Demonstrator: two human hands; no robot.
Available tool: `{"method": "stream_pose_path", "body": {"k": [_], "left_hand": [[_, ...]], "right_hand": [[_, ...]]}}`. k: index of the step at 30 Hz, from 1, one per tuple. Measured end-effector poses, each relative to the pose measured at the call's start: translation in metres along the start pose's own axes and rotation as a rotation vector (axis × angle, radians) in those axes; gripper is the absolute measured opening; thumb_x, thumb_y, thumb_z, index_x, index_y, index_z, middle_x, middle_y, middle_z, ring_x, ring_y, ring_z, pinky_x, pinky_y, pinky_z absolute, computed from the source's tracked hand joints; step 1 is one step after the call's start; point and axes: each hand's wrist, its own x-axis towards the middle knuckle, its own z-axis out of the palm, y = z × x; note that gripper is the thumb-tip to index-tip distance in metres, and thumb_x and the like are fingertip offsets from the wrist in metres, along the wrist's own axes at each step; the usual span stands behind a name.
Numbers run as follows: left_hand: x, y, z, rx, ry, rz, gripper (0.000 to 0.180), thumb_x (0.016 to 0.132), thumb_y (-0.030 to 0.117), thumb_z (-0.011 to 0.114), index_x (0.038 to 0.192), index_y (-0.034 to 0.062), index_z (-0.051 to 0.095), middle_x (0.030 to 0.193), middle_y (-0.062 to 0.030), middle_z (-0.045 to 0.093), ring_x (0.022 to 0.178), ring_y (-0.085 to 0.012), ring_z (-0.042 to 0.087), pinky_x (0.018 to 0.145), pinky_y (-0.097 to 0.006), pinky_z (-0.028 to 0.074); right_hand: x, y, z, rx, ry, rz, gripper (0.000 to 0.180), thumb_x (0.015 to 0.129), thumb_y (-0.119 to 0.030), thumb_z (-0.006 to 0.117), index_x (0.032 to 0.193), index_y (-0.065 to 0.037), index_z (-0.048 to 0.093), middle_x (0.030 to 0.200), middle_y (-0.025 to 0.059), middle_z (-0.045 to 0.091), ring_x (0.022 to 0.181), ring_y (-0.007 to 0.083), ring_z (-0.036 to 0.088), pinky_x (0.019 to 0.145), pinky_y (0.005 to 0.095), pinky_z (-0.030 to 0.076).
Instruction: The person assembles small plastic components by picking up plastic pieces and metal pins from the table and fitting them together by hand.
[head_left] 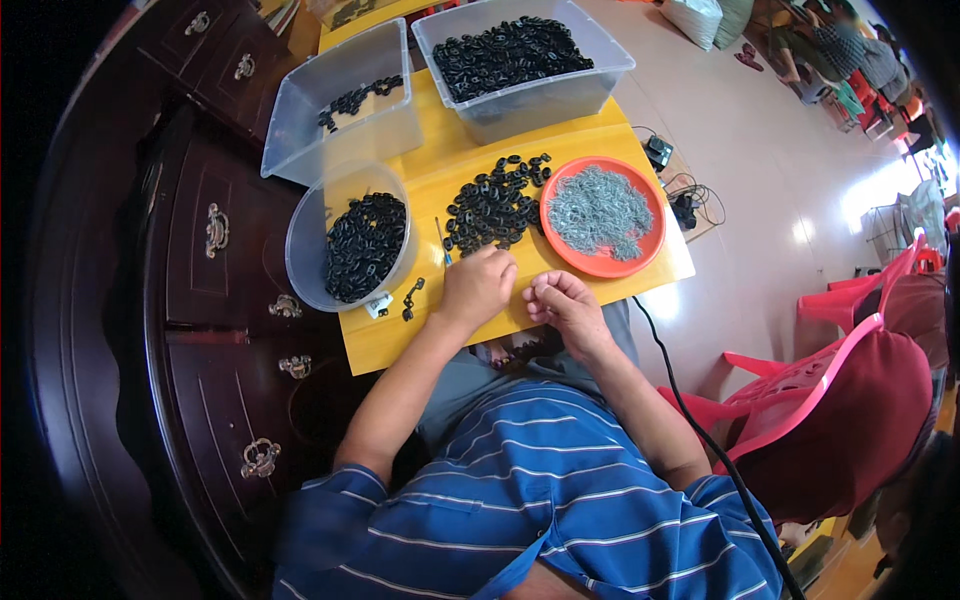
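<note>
My left hand point(482, 285) is closed, back upward, at the near edge of a loose pile of small black oval plastic pieces point(492, 205). Its fingertips are hidden, so what they hold does not show. Beside its knuckles lies a thin tool with a blue part point(446, 245). To the right, my right hand point(565, 308) is pinched, thumb against fingers, over the table's front edge. Anything in that pinch is too small to make out. An orange-red round tray point(603, 268) heaped with small silvery metal pins point(600, 210) sits just beyond it.
On the yellow table point(400, 342), a round clear tub point(300, 255) of black pieces stands left. Two clear bins point(290, 125) point(540, 110) stand behind. Joined black pieces point(411, 300) lie near the left edge. A black cable point(665, 350), pink chairs point(800, 385) and dark drawers point(225, 400) flank me.
</note>
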Motion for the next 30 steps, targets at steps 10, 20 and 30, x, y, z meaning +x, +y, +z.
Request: {"method": "stream_pose_path", "body": {"k": [10,20,30], "left_hand": [[-0.001,0.048,-0.002,-0.929,-0.132,-0.362,0.009,0.094,0.008,0.066,0.094,-0.0003,0.069,0.080,0.0005,0.068,0.071,-0.0042,0.061,0.061,-0.023,0.049],[0.065,0.083,0.009,-0.469,-0.133,0.099,0.009,0.087,0.010,0.069,0.093,0.0046,0.070,0.082,-0.0086,0.066,0.071,-0.0213,0.065,0.064,-0.034,0.052],[0.114,0.079,0.055,-0.045,-0.279,0.439,0.005,0.079,0.014,0.068,0.079,0.0084,0.068,0.083,-0.0107,0.065,0.080,-0.0325,0.068,0.067,-0.046,0.056]], "right_hand": [[-0.014,-0.010,-0.003,-0.044,0.100,-0.141,0.014,0.100,-0.018,0.062,0.110,-0.008,0.059,0.096,-0.0014,0.062,0.083,0.0082,0.061,0.075,0.0252,0.052],[-0.040,-0.024,-0.038,0.051,0.219,-0.215,0.008,0.101,-0.017,0.058,0.103,-0.009,0.056,0.094,0.0029,0.065,0.074,0.0096,0.063,0.068,0.0233,0.052],[-0.038,-0.020,-0.054,0.028,0.290,-0.247,0.014,0.101,-0.015,0.060,0.113,-0.007,0.060,0.094,0.0016,0.066,0.072,0.0062,0.061,0.066,0.0205,0.051]]}}
